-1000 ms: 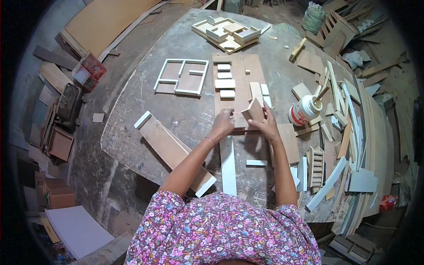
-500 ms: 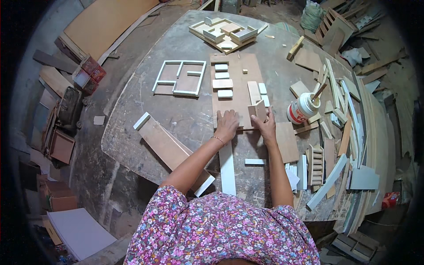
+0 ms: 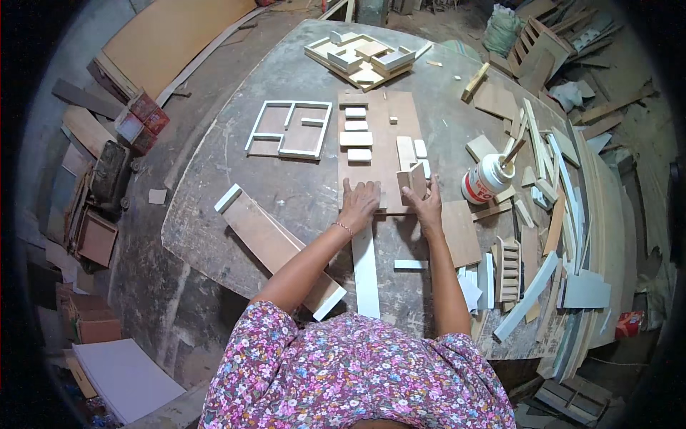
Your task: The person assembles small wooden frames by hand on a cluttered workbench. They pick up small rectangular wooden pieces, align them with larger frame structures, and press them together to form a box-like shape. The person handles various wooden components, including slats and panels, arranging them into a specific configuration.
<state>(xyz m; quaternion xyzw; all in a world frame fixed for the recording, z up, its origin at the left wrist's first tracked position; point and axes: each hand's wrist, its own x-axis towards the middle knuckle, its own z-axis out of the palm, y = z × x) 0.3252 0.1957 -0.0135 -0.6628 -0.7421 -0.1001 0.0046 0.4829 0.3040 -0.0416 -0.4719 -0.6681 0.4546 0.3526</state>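
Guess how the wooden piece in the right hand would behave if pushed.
The wooden piece is probably stiff: its edges look straight. It seems light, small enough for the right hand's thumb and fingers. Unsupported, it might tip, being upright and narrow.

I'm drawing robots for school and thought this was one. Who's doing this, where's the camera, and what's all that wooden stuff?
There's no robot here, just a person using two bare hands. The camera sits on their head and looks down, so you see their flowery top too. Its wide lens makes straight edges look bent.

On the table lies a brown board with a row of light blocks. Left of it is a pale frame with little dividers; on its right, a white bottle with a stick in it.

The left hand rests palm-down at the board's near end. The right hand holds a small wooden piece.
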